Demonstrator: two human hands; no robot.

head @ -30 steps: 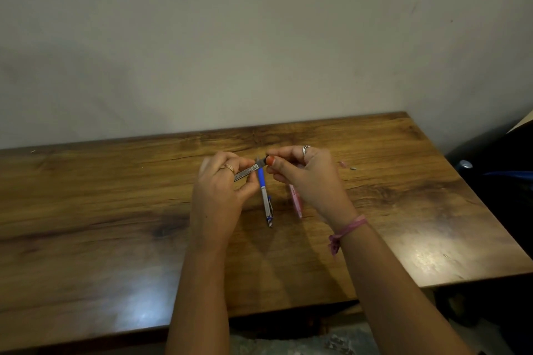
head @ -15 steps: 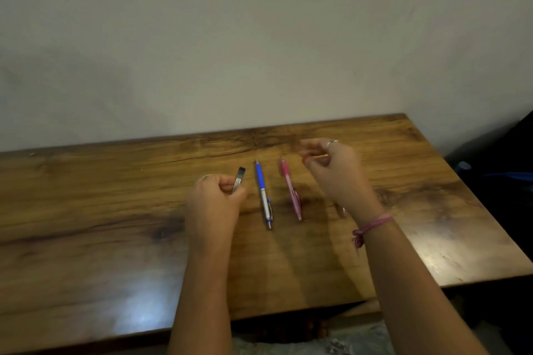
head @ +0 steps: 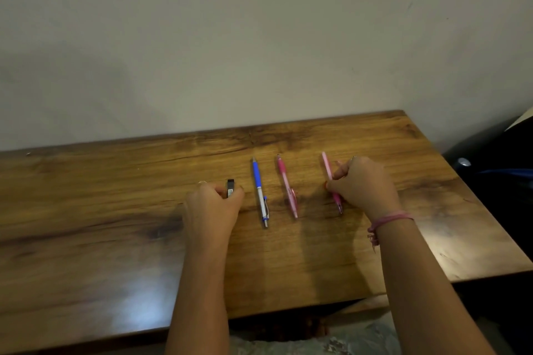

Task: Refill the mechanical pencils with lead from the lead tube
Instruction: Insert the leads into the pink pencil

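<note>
Wooden desk (head: 115,225): left hand (head: 213,207) grips lead tube (head: 230,188), right hand (head: 362,184) pinches light-pink pencil (head: 328,174); likely picking it up, next uncap and feed lead.

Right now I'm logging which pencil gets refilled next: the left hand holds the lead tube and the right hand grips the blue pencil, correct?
Not quite. In the head view the right hand grips the light pink pencil; the blue pencil lies untouched on the table. The left hand does hold the lead tube.
</note>
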